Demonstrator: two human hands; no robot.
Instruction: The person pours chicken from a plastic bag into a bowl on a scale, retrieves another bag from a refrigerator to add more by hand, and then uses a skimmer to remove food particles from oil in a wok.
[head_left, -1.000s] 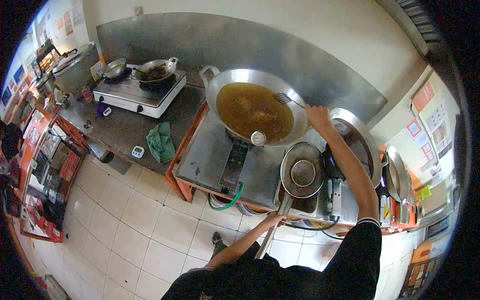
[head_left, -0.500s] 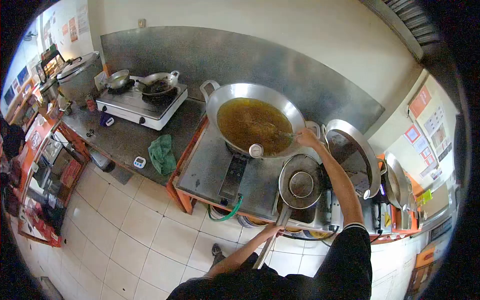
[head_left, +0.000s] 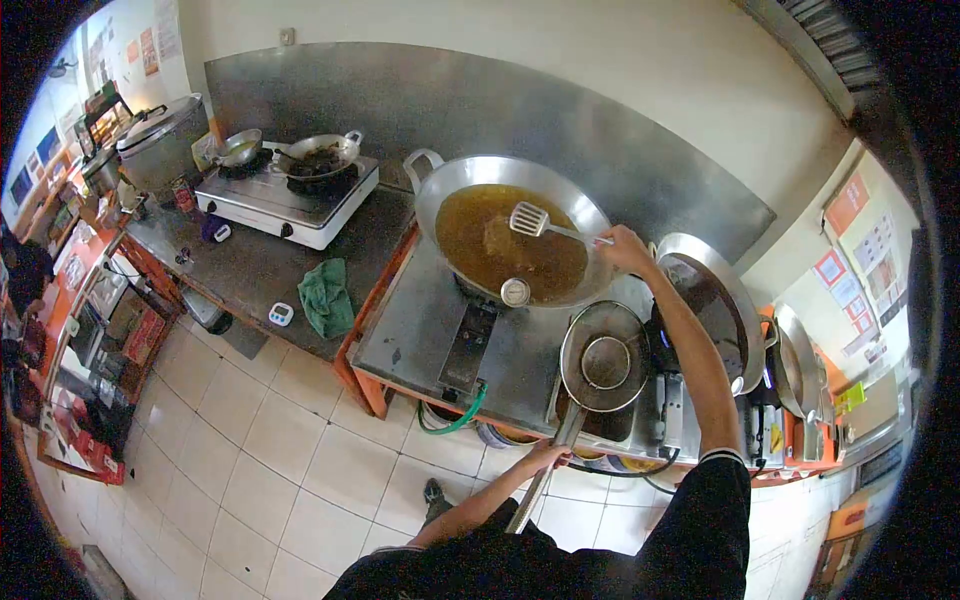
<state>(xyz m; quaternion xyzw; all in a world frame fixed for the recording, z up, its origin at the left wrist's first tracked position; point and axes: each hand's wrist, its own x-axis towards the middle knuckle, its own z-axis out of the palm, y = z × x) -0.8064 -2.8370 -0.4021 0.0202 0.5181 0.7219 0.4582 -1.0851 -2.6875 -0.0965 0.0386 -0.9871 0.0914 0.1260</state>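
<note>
My right hand [head_left: 626,250] is closed around the handle of a slotted spatula [head_left: 530,219], whose head is over the oil in a large wok [head_left: 560,181]. Brown oil [head_left: 470,230] fills much of the wok, with a lighter foamy patch near the middle. A dial thermometer [head_left: 515,292] sits at the wok's near rim. My left hand [head_left: 546,457] grips the long handle of a round strainer [head_left: 604,393]. The strainer's mesh bowl is over a rectangular opening at the counter's front, with a smaller ring inside it.
Two more big pans, a wok [head_left: 735,270] and another pan [head_left: 790,350], stand to the right. On the left counter are a two-burner stove [head_left: 325,230] with small pans, a green cloth [head_left: 326,298] and a timer [head_left: 281,314]. A green hose [head_left: 465,420] hangs at the counter's front.
The spatula head, earlier down in the oil, has come up and left into plain view. My right hand has risen slightly. My left hand still grips the strainer handle.
</note>
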